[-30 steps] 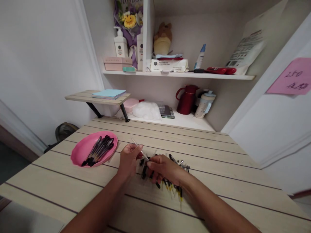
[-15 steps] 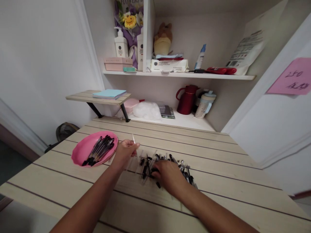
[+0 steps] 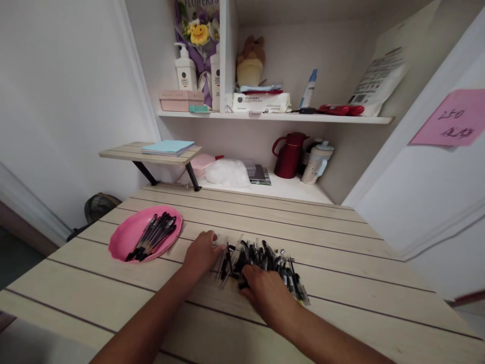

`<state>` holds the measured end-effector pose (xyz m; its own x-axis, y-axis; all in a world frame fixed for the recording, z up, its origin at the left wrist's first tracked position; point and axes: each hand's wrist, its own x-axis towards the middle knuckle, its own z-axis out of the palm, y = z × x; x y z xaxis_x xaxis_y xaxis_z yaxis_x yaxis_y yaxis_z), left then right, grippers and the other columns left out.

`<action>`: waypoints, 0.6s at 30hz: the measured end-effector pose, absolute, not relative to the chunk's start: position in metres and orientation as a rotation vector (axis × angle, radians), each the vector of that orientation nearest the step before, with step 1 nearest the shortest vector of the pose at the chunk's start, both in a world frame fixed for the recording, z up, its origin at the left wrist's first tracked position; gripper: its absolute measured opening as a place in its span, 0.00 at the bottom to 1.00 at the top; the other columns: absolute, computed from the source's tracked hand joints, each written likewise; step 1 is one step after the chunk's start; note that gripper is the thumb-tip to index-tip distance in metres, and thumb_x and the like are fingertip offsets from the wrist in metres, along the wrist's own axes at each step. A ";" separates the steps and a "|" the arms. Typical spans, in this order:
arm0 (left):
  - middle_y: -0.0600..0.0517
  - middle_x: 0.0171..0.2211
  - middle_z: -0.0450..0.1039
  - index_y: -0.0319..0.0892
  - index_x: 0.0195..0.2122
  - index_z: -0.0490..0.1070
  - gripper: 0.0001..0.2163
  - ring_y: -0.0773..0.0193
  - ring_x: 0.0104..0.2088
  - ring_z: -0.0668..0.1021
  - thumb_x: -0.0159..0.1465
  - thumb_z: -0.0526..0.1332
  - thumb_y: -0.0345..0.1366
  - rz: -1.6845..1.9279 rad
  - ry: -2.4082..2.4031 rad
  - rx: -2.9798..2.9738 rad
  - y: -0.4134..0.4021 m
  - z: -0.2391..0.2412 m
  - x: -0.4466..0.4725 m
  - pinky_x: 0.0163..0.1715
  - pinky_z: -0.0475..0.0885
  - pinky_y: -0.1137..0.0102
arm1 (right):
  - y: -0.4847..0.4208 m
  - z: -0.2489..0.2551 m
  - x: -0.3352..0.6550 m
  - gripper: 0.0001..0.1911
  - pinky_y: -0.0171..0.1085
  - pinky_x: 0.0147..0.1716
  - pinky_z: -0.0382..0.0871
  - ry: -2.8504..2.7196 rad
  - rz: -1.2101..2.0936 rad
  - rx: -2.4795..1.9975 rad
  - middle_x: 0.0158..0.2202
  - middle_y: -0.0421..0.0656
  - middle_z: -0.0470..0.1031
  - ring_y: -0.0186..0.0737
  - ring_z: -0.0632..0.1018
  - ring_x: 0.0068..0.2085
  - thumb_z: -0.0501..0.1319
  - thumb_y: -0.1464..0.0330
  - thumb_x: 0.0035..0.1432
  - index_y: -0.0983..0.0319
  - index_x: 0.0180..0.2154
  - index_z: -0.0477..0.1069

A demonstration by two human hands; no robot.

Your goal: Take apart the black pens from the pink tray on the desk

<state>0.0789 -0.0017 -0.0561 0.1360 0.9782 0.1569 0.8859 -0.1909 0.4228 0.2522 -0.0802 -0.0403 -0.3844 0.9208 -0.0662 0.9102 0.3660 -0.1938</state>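
While your left hand (image 3: pixel 202 254) is resting at nine o'clock beside the pen parts (image 3: pixel 264 259), your right hand (image 3: pixel 268 292) at five, a light touch is probably helping. I cannot tell either grip.

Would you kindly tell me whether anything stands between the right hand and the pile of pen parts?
Nothing visible does: the right hand is right at the near side of the pile of pen parts. The left hand is off at its left end.
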 end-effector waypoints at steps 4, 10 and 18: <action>0.48 0.31 0.70 0.39 0.36 0.67 0.10 0.62 0.34 0.71 0.55 0.54 0.37 0.482 1.772 2.254 -0.005 -0.053 0.078 0.34 0.61 0.70 | -0.083 -0.042 0.253 0.08 0.35 0.29 0.63 -2.566 0.282 -1.691 0.35 0.47 0.73 0.43 0.75 0.34 0.55 0.71 0.52 0.64 0.37 0.65; 0.44 0.38 0.68 0.39 0.40 0.66 0.11 0.58 0.41 0.69 0.57 0.52 0.34 0.543 1.933 2.391 0.001 -0.047 0.060 0.41 0.60 0.67 | -0.090 -0.037 0.256 0.07 0.34 0.29 0.63 -2.567 0.300 -1.679 0.34 0.46 0.73 0.42 0.75 0.33 0.55 0.70 0.52 0.63 0.36 0.66; 0.34 0.46 0.64 0.33 0.46 0.62 0.21 0.47 0.49 0.64 0.58 0.50 0.43 0.366 2.190 2.337 0.007 -0.067 0.052 0.46 0.57 0.56 | -0.094 -0.032 0.256 0.07 0.34 0.28 0.62 -2.578 0.340 -1.673 0.34 0.46 0.73 0.42 0.75 0.33 0.54 0.70 0.54 0.63 0.35 0.67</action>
